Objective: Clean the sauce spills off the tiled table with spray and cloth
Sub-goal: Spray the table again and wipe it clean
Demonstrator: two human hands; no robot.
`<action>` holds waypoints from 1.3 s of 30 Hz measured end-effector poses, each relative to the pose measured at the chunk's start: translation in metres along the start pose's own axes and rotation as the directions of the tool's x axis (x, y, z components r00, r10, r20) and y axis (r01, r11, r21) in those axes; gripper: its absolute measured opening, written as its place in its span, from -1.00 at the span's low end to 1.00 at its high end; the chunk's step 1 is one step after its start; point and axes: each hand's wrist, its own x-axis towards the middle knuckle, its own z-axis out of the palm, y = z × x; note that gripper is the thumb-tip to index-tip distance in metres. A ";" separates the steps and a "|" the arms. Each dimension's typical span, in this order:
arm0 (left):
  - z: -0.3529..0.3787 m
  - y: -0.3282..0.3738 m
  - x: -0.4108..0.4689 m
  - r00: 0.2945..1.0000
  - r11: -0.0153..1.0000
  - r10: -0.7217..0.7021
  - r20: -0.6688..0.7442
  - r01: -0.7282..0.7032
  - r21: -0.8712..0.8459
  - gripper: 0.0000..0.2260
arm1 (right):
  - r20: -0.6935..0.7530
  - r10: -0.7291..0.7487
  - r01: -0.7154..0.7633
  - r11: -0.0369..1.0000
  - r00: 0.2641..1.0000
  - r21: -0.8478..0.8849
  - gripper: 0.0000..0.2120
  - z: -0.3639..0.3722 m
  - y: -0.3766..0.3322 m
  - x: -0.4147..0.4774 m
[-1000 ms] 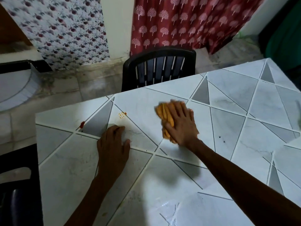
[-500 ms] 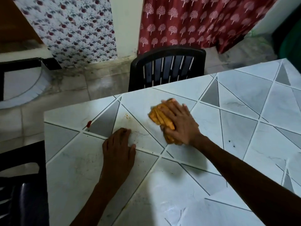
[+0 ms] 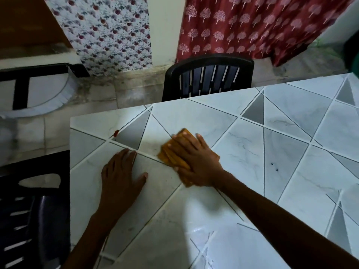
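White marbled tiled table (image 3: 291, 142) with grey triangles and dark lines. Orange-yellow cloth (image 3: 171, 154) at centre, a red sauce spot (image 3: 116, 133) to its left. Black slatted chair (image 3: 208, 74) top centre. Upper right, red curtain (image 3: 252, 26) printed with white trees. Upper left, white fabric (image 3: 108, 32) with dark red flowers.

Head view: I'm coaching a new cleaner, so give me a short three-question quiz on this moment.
1. Which hand presses the orange cloth onto the tiled table?
2. True or false: the left hand rests flat on the table, holding nothing.
3. Where is the red sauce spot? A) under the cloth B) uncovered, left of the cloth C) beside the right wrist
Key: 1 the right hand; 2 true; 3 B.
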 end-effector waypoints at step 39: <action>0.003 0.011 -0.091 0.960 0.986 -0.112 0.256 0.140 -0.094 -0.19 | -0.036 0.590 -0.587 0.807 0.807 0.066 -0.29 0.023 -0.088 -0.120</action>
